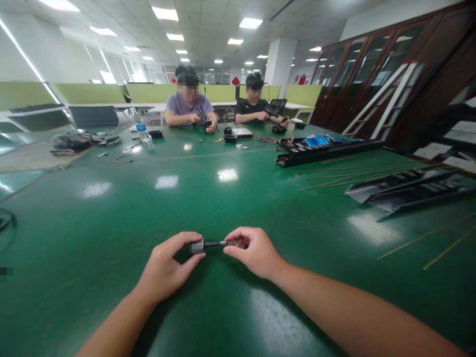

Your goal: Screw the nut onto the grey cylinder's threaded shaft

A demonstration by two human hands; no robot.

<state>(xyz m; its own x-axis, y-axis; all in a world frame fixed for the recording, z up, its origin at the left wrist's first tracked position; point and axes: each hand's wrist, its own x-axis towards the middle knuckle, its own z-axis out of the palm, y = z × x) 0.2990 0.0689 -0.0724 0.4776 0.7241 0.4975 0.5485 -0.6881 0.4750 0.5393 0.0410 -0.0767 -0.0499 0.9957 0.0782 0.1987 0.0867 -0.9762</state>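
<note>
Head view: 1 metal rod (213, 244), between 6 and 7 o'clock over green table (111, 213); left hand (169, 270), fingers pinching its thick barrel; right hand (258, 253) pinching the thin end, likely to steady it.

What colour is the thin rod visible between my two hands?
The thin rod is dark grey to black, seen best in the head view.

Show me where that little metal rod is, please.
In the head view, the metal rod is below centre, slightly left, held between the left hand and right hand.
</note>
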